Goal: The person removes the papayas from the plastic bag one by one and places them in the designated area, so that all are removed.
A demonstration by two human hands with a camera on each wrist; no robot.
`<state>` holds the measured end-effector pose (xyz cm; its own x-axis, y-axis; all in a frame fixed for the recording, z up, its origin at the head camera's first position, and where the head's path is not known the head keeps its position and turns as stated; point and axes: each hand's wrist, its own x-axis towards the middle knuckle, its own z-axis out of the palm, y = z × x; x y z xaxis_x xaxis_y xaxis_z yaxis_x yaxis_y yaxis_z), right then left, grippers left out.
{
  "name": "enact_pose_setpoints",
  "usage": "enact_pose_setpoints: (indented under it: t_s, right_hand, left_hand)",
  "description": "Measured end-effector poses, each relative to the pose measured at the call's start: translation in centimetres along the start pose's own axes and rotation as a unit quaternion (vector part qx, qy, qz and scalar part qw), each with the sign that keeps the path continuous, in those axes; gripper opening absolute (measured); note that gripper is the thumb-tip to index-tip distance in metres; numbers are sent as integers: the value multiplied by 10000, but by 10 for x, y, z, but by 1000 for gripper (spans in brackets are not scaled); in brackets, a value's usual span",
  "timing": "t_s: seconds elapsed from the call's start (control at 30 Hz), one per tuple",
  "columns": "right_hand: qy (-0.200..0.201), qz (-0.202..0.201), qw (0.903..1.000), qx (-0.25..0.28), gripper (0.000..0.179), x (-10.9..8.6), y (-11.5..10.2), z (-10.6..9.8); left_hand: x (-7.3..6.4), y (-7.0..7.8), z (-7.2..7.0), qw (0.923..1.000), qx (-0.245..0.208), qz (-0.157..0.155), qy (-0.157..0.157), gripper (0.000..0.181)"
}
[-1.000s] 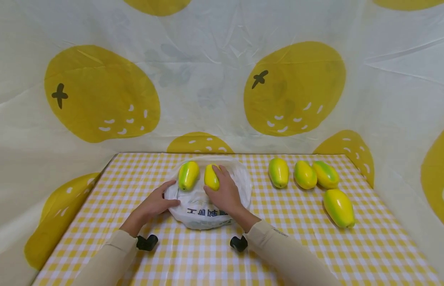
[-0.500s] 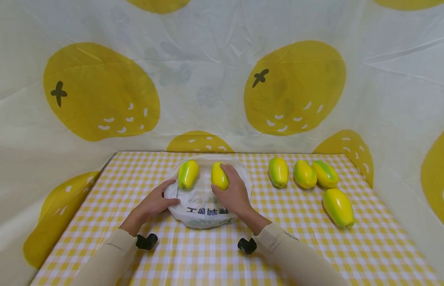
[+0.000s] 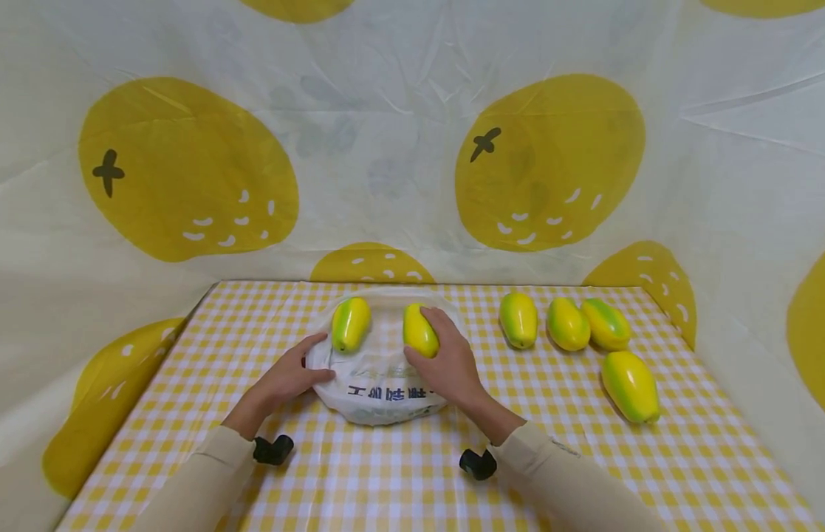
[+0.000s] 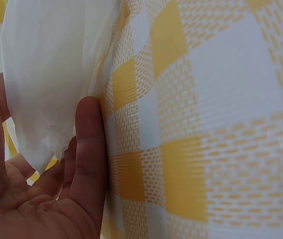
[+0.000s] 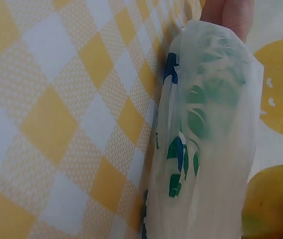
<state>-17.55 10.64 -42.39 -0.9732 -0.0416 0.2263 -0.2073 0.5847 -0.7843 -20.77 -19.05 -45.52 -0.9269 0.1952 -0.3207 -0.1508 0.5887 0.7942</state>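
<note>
A white plastic bag (image 3: 377,366) with dark print lies spread on the checked tablecloth. My left hand (image 3: 287,382) rests at its left side, thumb and fingers spread around the edge; in the left wrist view the bag's side (image 4: 49,84) hangs between them. My right hand (image 3: 450,363) grips a yellow-green papaya (image 3: 419,330) over the bag's right part, thumb at the near side and fingers over the top. Another papaya (image 3: 350,325) lies on the bag's left part. In the right wrist view, the bag's printed side (image 5: 206,134) hides part of the held papaya (image 5: 271,204).
Several more papayas stand to the right: one papaya (image 3: 518,320) alone, a touching pair with one papaya (image 3: 567,324) in front, and a papaya (image 3: 630,386) nearer me. A fruit-printed curtain (image 3: 379,162) rises behind the table.
My right hand has moved rightward with the papaya, from mid-bag toward the bag's right side. The left hand and the other papayas stay where they were.
</note>
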Motion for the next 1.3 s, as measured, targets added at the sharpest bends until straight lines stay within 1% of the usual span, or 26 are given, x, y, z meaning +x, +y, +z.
enact_pose_setpoints:
  t_s: [0.13,0.27,0.43,0.77,1.07,1.3]
  right_hand:
    - [-16,87,10000,14,68,-5,-2,-7]
    - [8,45,10000,13,68,-8,1,-11]
    - [54,-87,9999,-2,69,-11,5,-14]
    - [101,-115,9998,-101,69,-16,9,-28]
    - [225,-417,9986,-231,68,-20,15,-36]
    - [221,-472,9984,-209,70,-21,16,-45]
  left_hand:
    - [-1,0,0,10000,-31,47,-4,87]
    - [-3,0,1,9999,-49,93,22,87]
    - [-3,-1,1,10000,-71,13,48,86]
    - [-1,0,1,10000,-69,-15,-1,87]
    - [-1,1,2,10000,0,-7,16,86]
    - [-1,0,2,10000,-4,-7,41,86]
